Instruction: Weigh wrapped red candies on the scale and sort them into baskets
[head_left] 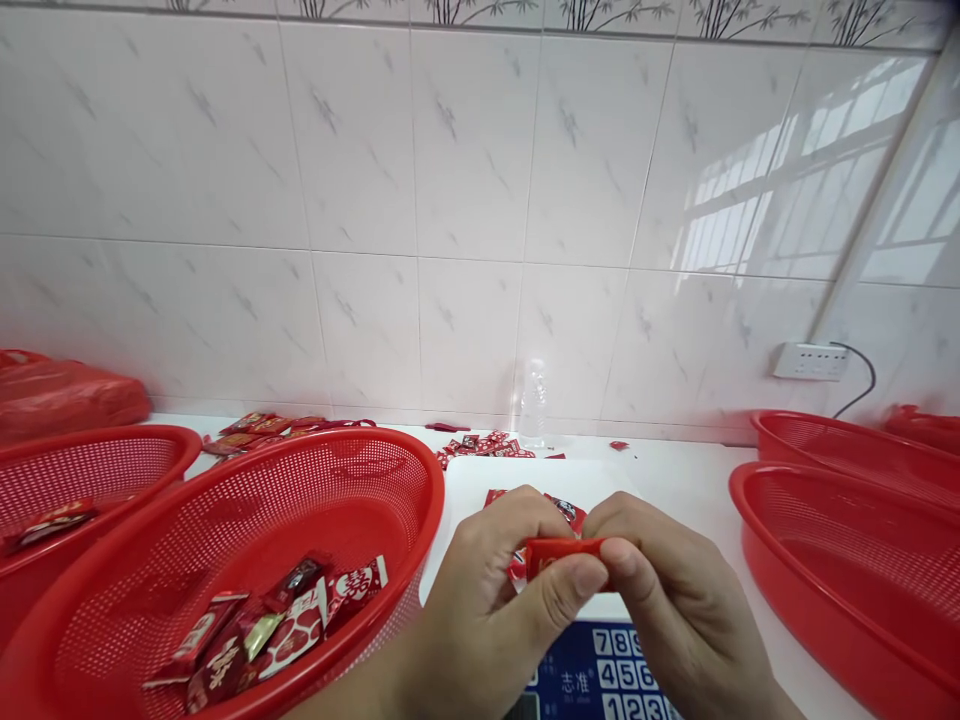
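Observation:
Between my two hands is a small red packet [561,556], pinched by the thumbs and fingers above the scale. My left hand [499,580] is closed on its left part. The thumb and fingers of my right hand [660,575] close on its right end. Under them stands a digital scale with a white pan [465,500] and a blue keypad [574,675], partly hidden by my hands. Red printed packets [564,510] lie on the pan behind my fingers.
A red mesh basket [360,445] at the left holds several wrapped snacks [289,625]; another basket [161,440] stands beside it. Red baskets [795,560] stand at the right. Along the tiled wall are loose packets [491,445], a clear bottle [534,400] and a socket [810,361].

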